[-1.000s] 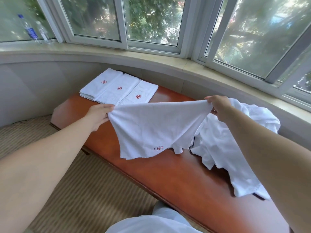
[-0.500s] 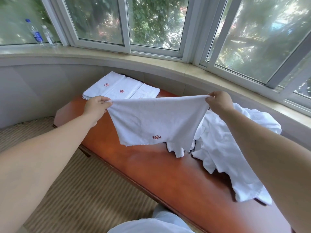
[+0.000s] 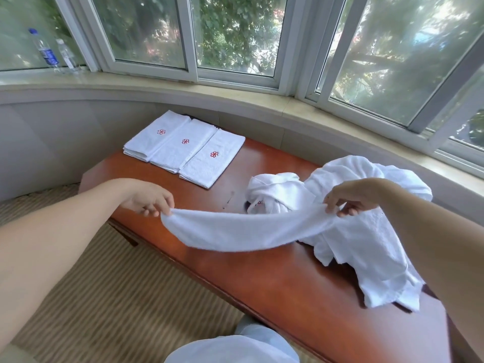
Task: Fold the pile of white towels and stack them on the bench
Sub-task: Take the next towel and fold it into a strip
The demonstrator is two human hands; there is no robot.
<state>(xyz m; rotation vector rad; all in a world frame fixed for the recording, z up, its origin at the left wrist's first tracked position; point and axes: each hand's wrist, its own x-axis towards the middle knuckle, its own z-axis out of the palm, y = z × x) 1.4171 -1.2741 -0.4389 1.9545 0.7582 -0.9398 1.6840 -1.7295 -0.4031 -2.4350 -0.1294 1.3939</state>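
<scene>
Above the near edge of the bench (image 3: pixel 275 281), a white towel (image 3: pixel 235 229) sags in a long band between two hands. The left hand (image 3: pixel 149 197) pinches its left end with curled fingers; the right hand (image 3: pixel 351 199) pinches the right end the same way. Behind it, the unfolded pile (image 3: pixel 361 231) lies crumpled on the bench's right part. Three folded towels (image 3: pixel 183 150) lie overlapping at the far left end.
</scene>
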